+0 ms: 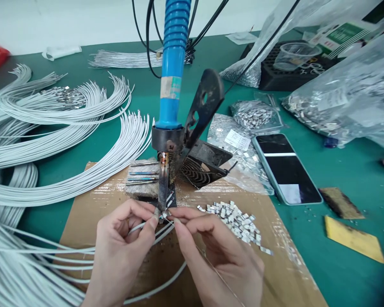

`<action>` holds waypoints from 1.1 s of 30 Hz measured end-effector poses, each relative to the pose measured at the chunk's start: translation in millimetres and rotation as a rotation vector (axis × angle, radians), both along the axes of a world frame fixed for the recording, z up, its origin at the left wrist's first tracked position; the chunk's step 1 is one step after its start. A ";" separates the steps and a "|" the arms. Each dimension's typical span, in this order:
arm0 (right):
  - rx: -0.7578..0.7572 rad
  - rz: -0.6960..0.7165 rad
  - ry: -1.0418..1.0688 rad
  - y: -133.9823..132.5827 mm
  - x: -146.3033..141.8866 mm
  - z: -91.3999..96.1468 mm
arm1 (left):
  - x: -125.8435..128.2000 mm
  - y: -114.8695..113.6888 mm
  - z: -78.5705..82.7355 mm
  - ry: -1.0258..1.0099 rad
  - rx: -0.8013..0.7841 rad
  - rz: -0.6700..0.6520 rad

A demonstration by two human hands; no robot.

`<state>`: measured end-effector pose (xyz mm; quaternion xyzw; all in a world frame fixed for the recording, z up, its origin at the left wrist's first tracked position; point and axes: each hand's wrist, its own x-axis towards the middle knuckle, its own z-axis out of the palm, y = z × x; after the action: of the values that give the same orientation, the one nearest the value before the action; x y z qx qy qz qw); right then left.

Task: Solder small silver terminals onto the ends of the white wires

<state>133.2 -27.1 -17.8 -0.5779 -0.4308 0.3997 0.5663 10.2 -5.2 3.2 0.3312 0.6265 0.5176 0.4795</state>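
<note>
A blue-handled soldering iron [173,72] stands tip-down in a black metal stand [201,149] on a taped cardboard sheet [92,200]. Under its tip, my left hand [121,251] pinches the ends of thin white wires [67,249] that run off to the left. My right hand [217,256] pinches a small metal terminal [165,215] and a thin strand of solder wire [217,275], held against the wire ends at the iron's tip. A pile of small silver terminals [238,219] lies just right of my hands.
Bundles of white wires [51,140] curve across the green table at left. A phone [284,168] lies to the right, with bags of metal parts [339,98] behind it. Two sponge pieces, one of them yellow [355,238], sit at the lower right. A black tray with a plastic cup [294,55] stands at the back.
</note>
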 end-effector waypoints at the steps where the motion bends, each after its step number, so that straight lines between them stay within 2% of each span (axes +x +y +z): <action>1: -0.003 0.003 0.000 -0.2 -0.1 -0.2 | -0.3 0.1 -0.4 -0.003 -0.007 -0.003; 10: -0.011 -0.016 0.004 -0.5 -1.2 -1.3 | -0.9 0.5 -1.6 -0.004 -0.012 -0.032; 26: 0.028 -0.032 0.013 0.2 -1.4 -1.5 | -1.1 -1.1 -2.7 0.039 0.028 -0.001; 30: 0.007 -0.013 0.016 -0.2 -1.4 -2.5 | -4.3 0.0 -5.4 0.029 0.032 -0.073; 33: 0.000 -0.018 0.023 -0.7 -1.8 -2.6 | -2.7 -0.1 -4.8 -0.018 0.022 -0.032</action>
<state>131.5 -27.8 -20.4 -0.5773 -0.4189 0.4012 0.5746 7.5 -5.3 -1.6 0.3416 0.6111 0.5195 0.4898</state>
